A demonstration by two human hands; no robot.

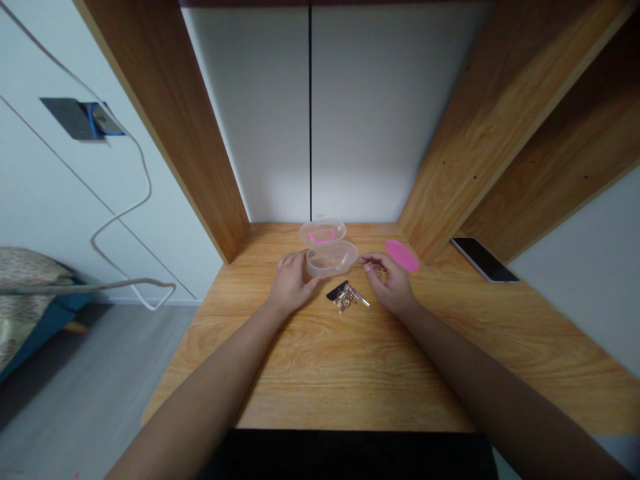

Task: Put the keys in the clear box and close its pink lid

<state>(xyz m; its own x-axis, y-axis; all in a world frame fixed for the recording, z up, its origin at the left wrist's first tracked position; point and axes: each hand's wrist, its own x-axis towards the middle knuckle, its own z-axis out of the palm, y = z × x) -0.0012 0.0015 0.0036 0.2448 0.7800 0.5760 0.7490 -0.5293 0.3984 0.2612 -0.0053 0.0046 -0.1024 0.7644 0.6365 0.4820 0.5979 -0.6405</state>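
Pale wall panels (pixel 250 100) back my view, with wooden uprights (pixel 467 133) hemming both sides. From their feet, the wood-grain desk (pixel 350 373) widens to its near edge; I find most room between the forearms. My left hand (pixel 290 283) grips the clear tub (pixel 333 259), thumb and fingers parted around its left end. My right hand (pixel 393 283) curls over gold-toned trinkets (pixel 379 271) (pinched or merely covered, I cannot tell), just beside the pink oval (pixel 401 255).
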